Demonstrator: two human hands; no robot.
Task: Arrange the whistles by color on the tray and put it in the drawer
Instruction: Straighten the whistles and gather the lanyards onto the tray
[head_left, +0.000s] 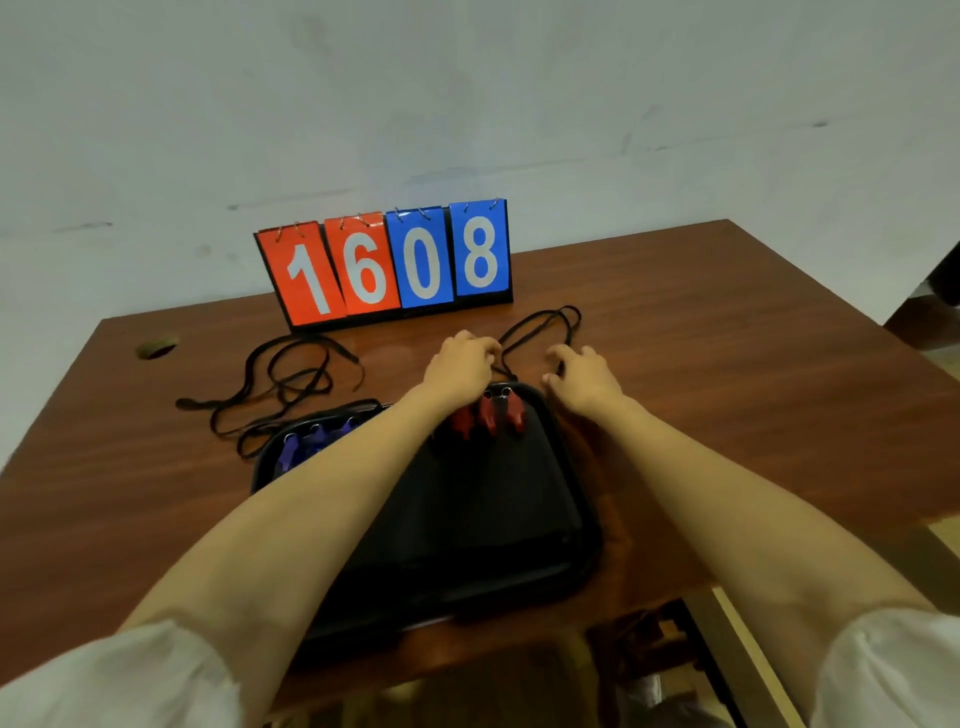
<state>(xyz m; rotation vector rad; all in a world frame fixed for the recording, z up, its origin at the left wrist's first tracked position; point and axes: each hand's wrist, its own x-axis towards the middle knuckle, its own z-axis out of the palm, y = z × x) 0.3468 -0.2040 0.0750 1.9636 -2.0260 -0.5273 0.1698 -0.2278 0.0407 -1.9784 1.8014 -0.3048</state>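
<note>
Head view. Black tray (493, 519) sits on the brown table (727, 364), near its front edge, between the two forearms.

Red whistles (488, 415): three, in a close row at the tray's far right corner. Purple whistles (311, 441): grouped along the far left edge of the tray, well apart from the red ones and partly hidden by the left forearm.

Tangled cords (291, 384), black, lie on the table beyond the tray's left corner. A looped cord (521, 325) runs from the red group out over the far rim onto the table.

Left hand (460, 364): just past the far rim, fingers curled onto the looped cord and seemingly pinching it. Right hand (582, 374): near, not touching the left, fingers bent over the other side of the loop; cannot tell whether it grips the cord.

Flip score board (384, 265) reading 1608 stands at the table's back edge. White sleeves (156, 675) pushed up.
</note>
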